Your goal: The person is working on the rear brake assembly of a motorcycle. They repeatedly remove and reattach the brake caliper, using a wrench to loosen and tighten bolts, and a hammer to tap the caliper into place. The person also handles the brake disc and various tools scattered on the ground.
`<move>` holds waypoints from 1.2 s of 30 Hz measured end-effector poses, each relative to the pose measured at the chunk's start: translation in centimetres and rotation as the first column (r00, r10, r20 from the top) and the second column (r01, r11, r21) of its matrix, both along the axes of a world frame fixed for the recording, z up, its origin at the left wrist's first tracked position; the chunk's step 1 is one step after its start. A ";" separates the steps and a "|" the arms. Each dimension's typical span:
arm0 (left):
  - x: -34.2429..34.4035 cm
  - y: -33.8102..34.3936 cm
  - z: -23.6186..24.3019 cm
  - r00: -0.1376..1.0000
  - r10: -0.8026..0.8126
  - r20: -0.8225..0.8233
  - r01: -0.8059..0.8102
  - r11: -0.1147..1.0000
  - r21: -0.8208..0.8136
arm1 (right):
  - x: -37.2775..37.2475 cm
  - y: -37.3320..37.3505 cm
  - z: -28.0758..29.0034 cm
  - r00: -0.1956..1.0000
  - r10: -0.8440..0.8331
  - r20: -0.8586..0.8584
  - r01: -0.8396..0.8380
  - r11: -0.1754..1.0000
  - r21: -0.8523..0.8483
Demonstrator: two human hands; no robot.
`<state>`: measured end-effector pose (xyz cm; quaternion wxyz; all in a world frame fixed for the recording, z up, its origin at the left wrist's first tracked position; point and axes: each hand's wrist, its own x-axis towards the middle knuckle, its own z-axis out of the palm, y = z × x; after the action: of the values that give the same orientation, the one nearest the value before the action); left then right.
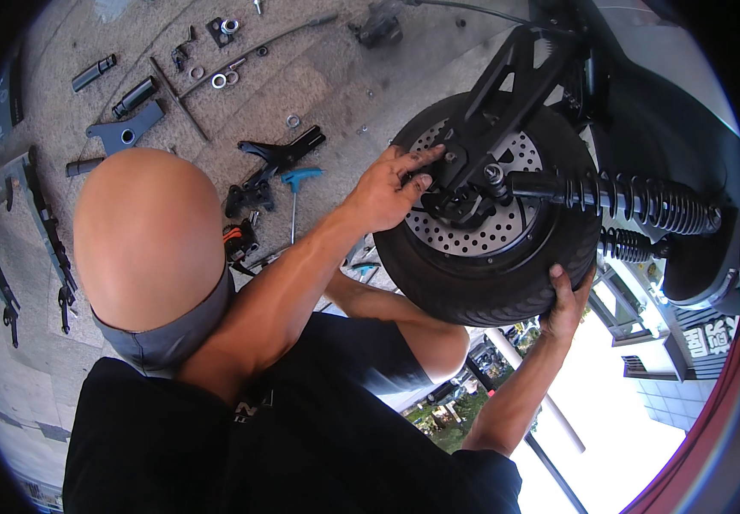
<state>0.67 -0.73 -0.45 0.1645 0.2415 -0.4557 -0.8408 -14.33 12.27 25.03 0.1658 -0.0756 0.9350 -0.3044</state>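
A scooter-like wheel [490,291] with a black tyre hangs at the right, its drilled brake disc [517,224] facing me. A black fork arm [497,96] reaches across the disc to a bracket with a bolt. My left hand [387,193] grips that bracket's edge, index finger stretched along by the bolt and thumb below it. A black brake caliper [460,208] sits just under these fingers. Lower right, my right hand [565,304] holds the tyre's tread, thumb on the near side, other fingers mostly hidden. A coil-spring shock absorber [644,204] runs rightward from the hub area.
On the ground lie a blue T-handle wrench [295,184], black tubes [136,96], a grey bracket [130,127], a long rod [179,100], several rings and a black lever-like part [282,152]. A dark frame part [40,223] rests far left. My bent knee [147,240] is close by.
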 end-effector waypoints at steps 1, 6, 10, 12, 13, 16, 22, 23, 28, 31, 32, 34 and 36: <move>0.0 0.2 0.1 1.000 -0.017 0.015 0.017 0.999 0.029 | 0.0 0.0 0.1 1.000 0.011 -0.006 -0.011 1.000 0.015; 0.0 -0.2 0.1 0.998 -0.049 0.027 0.051 0.997 -0.065 | -0.3 0.2 0.1 1.000 -0.004 -0.012 0.004 1.000 0.018; 0.3 -0.7 -0.2 0.997 -0.079 0.004 0.079 0.993 -0.092 | -0.6 0.1 0.2 1.000 -0.012 0.004 0.011 0.999 0.047; -0.2 -0.5 -0.3 0.998 -0.049 -0.050 0.052 0.997 0.058 | -0.6 0.1 0.3 0.999 0.038 0.023 -0.039 0.998 0.049; -0.5 -0.5 -0.5 0.998 -0.036 -0.058 0.039 0.998 0.058 | -0.6 0.1 0.3 1.000 0.007 0.020 -0.009 0.998 0.063; -0.9 -0.1 -0.5 0.995 -0.023 -0.097 0.051 0.953 0.299 | -0.6 -0.1 0.4 0.999 0.015 0.040 -0.017 0.999 0.044; -1.5 -0.6 0.9 1.000 0.009 0.014 -0.017 0.646 0.763 | -0.9 -0.3 0.4 1.000 -0.003 0.024 0.001 0.996 0.092; -1.5 -0.9 1.2 0.998 0.025 0.063 -0.064 0.631 0.773 | -1.0 -0.3 0.4 0.998 0.052 0.044 -0.056 0.996 0.072; -1.3 -2.5 0.9 0.967 -0.219 0.132 -0.024 0.437 0.899 | -1.0 -0.3 0.5 0.999 0.023 0.046 -0.027 0.996 0.080; -1.5 -3.0 0.5 0.957 -0.280 0.075 0.058 0.439 0.897 | -1.0 -0.3 0.5 0.997 0.051 0.060 -0.055 0.997 0.061; -1.6 -3.2 0.3 0.953 -0.297 0.059 0.085 0.449 0.889 | -1.1 -0.4 0.4 0.995 0.082 0.059 -0.085 0.994 0.062; -1.6 -3.4 0.2 0.947 -0.318 0.042 0.117 0.464 0.878 | -1.1 -0.3 0.5 0.998 0.051 0.030 -0.054 0.993 0.101; -1.6 -3.5 0.4 0.939 -0.340 0.052 0.122 0.472 0.873 | -1.1 -0.2 0.6 0.997 0.062 0.056 -0.066 0.995 0.074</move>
<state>-0.95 -4.20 -0.09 -0.1441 0.3176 -0.0217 -0.9370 -15.43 12.10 25.62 0.2032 -0.0908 0.9382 -0.2650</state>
